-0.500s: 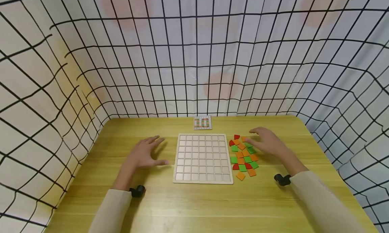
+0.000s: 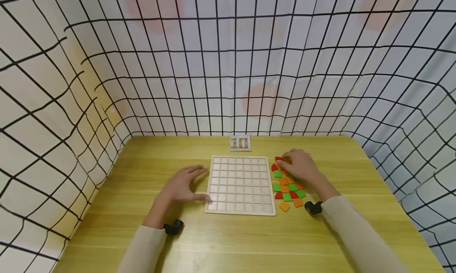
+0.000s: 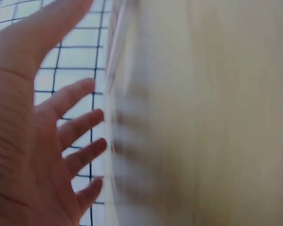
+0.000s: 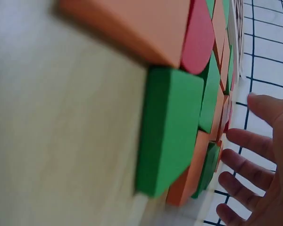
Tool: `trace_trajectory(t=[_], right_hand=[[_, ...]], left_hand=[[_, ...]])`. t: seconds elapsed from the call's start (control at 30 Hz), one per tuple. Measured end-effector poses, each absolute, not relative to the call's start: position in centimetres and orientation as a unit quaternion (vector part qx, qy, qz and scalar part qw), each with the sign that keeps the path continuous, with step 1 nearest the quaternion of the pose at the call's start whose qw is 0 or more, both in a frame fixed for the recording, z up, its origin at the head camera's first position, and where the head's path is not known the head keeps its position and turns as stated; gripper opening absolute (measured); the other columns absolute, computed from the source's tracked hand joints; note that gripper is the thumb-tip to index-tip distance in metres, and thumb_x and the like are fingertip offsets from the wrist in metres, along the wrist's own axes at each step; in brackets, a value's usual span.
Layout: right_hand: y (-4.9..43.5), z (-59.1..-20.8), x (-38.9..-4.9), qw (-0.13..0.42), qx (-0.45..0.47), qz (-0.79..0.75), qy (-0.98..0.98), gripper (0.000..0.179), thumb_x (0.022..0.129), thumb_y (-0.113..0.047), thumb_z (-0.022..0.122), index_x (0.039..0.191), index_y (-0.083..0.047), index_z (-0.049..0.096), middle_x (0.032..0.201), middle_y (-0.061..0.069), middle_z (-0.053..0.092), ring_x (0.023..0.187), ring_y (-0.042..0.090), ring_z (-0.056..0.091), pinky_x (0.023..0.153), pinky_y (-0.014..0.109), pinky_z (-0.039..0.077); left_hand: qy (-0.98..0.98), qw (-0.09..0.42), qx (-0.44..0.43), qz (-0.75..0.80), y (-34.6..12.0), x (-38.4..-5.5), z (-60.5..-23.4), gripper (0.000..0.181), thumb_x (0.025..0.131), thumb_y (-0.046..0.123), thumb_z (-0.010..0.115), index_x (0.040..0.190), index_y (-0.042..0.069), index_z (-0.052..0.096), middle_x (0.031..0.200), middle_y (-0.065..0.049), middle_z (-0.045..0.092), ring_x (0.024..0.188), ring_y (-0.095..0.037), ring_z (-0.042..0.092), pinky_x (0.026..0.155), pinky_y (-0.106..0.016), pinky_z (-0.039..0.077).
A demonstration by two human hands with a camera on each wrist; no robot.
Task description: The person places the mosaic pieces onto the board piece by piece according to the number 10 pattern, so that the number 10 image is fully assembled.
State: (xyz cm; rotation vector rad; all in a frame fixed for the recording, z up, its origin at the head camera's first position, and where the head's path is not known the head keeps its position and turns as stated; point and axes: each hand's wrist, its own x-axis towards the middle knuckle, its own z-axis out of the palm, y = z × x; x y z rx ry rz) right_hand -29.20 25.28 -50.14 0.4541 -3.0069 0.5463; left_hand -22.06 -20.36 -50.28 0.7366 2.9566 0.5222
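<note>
A pale wooden board (image 2: 241, 184) with a grid of square recesses lies flat in the middle of the table. At its left edge is my left hand (image 2: 183, 184), thumb and fingers spread, with nothing between them; the thumb tip overlaps the rim. On the board's right, my right hand (image 2: 302, 167) hovers over the far end of a group of small coloured tiles. Its fingers look loosely extended in the right wrist view and hold nothing. Green squares (image 2: 278, 173), orange squares (image 2: 284, 206) and red rounded pieces (image 2: 279, 195) make up the group. The hand hides several tiles.
A small printed card (image 2: 240, 143) with a coloured grid pattern lies behind the board. Black wire mesh (image 2: 235, 76) over white sheeting stands around the back and sides of the wooden table (image 2: 228, 241). Each wrist carries a black camera.
My right hand has moved left and lower onto the far tiles, covering some. My left hand has moved right, up to the board's left edge. The view has shifted slightly.
</note>
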Motion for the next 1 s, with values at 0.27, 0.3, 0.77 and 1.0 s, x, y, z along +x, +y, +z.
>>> trace_trajectory(t=[0.27,0.3,0.77,1.0], right_hand=[[24.2,-50.9,-30.5,0.03,0.115,0.186,-0.975,0.046,0.099,-0.046,0.065,0.119,-0.005,0.074,0.12,0.019,0.07,0.114,0.043,0.06,0.1,0.065,0.042],[24.1,-51.0,-30.6,0.03,0.105,0.189,-0.976,0.048,0.098,-0.046,0.066,0.118,-0.004,0.074,0.119,0.019,0.071,0.113,0.043,0.061,0.1,0.064,0.042],[23.5,-50.9,-31.2,0.02,0.075,0.211,-0.974,0.051,0.095,-0.044,0.069,0.122,-0.001,0.073,0.119,0.021,0.07,0.112,0.04,0.063,0.103,0.06,0.046],[23.4,-51.0,-31.0,0.018,0.092,0.254,-0.963,0.041,0.097,-0.033,0.071,0.121,0.001,0.074,0.118,0.02,0.071,0.108,0.038,0.065,0.097,0.056,0.053]], left_hand=[[0.957,0.029,0.236,0.168,-19.8,-21.5,-50.9,0.105,0.069,0.085,0.07,0.156,0.031,0.046,0.165,-0.005,0.041,0.151,-0.038,0.037,0.113,-0.07,0.038],[0.956,0.028,0.237,0.169,-19.8,-21.5,-50.9,0.105,0.069,0.085,0.07,0.156,0.031,0.047,0.165,-0.006,0.041,0.151,-0.038,0.037,0.113,-0.071,0.038],[0.953,0.03,0.245,0.174,-19.6,-21.4,-50.9,0.106,0.068,0.082,0.074,0.157,0.031,0.045,0.166,-0.005,0.039,0.153,-0.039,0.033,0.113,-0.071,0.037],[0.948,0.035,0.259,0.181,-20.0,-21.4,-50.9,0.11,0.064,0.081,0.079,0.157,0.032,0.045,0.167,-0.006,0.037,0.154,-0.04,0.031,0.113,-0.072,0.036]])
